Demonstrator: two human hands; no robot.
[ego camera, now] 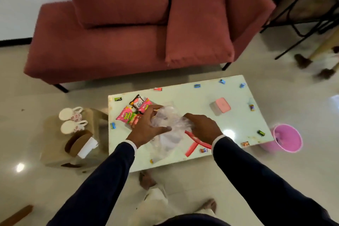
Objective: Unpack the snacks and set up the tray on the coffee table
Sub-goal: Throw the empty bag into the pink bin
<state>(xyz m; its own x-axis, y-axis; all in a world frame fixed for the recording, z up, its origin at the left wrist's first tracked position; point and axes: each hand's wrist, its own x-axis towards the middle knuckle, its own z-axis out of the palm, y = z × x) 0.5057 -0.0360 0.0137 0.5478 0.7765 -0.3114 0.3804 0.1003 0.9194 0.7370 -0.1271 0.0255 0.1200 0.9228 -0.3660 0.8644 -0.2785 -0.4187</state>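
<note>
A crumpled clear plastic bag lies on the white coffee table, and both hands grip it. My left hand holds its left side, my right hand its right side. Pink snack packets and a dark packet lie just left of the bag. A red tray shows partly under the bag and my right wrist. Small wrapped candies are scattered along the table's edges.
A pink lidded box stands on the table's right half. A pink bin sits on the floor at the right. On the left, a low stool carries two cups and a brown tissue holder. A red sofa stands behind.
</note>
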